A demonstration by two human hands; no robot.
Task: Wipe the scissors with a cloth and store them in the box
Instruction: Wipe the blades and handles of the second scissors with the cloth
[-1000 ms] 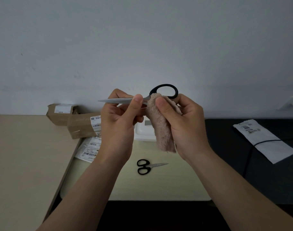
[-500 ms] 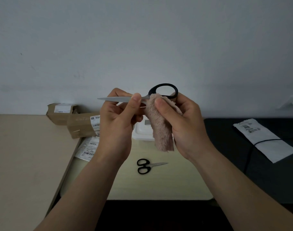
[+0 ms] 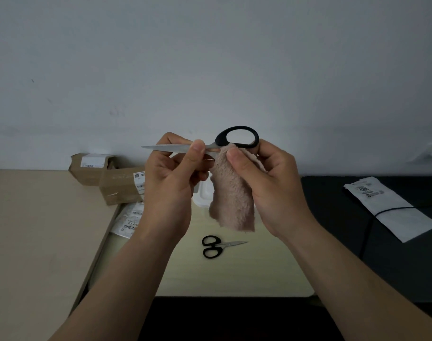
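The left hand (image 3: 170, 185) pinches the bare blade of the long black-handled steel scissors (image 3: 169, 148), held up above the small black scissors (image 3: 220, 246); the right hand (image 3: 271, 190) grips the fluffy pink cloth (image 3: 232, 200) at their pivot. A hard rub could drag the thumb along the edge, cutting it

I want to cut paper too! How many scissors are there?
2. The large scissors are in the left hand, against the cloth; the small scissors lie on the table below. Others may be hidden.
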